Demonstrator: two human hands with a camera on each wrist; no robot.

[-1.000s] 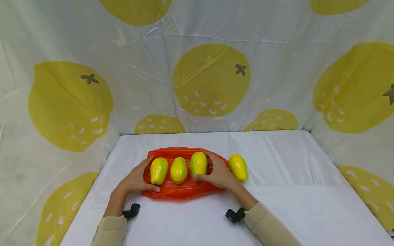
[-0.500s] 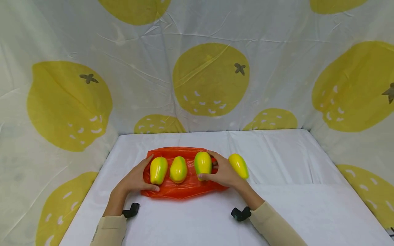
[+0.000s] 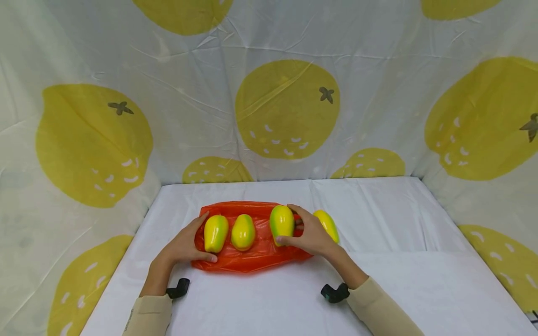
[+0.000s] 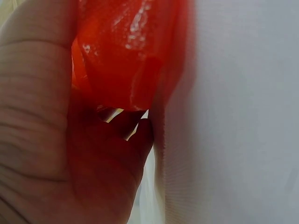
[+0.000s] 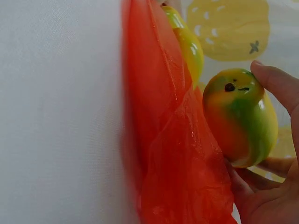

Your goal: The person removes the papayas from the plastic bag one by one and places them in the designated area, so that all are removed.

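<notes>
Two yellow-green mangoes lie on the red plastic bag (image 3: 260, 256): a left mango (image 3: 216, 233) and a middle mango (image 3: 243, 232). My right hand (image 3: 308, 233) grips a third mango (image 3: 282, 225) between thumb and fingers, over the bag's right part. In the right wrist view this mango (image 5: 240, 119) shows a dark stem spot and a red blush, beside the raised red film. My left hand (image 3: 189, 240) curls round the bag's left end, thumb in front and fingers behind, next to the left mango. The left wrist view shows red film (image 4: 124, 56) between thumb and fingers.
Another mango (image 3: 328, 224) lies on the white table cloth (image 3: 260, 303) right of the bag, partly hidden behind my right hand. Behind the table hangs a white curtain (image 3: 189, 107) printed with yellow lemons; it also covers both sides.
My right hand has moved to the right with its mango, away from the middle one, and now covers more of the far-right mango. The left hand stays in place.
</notes>
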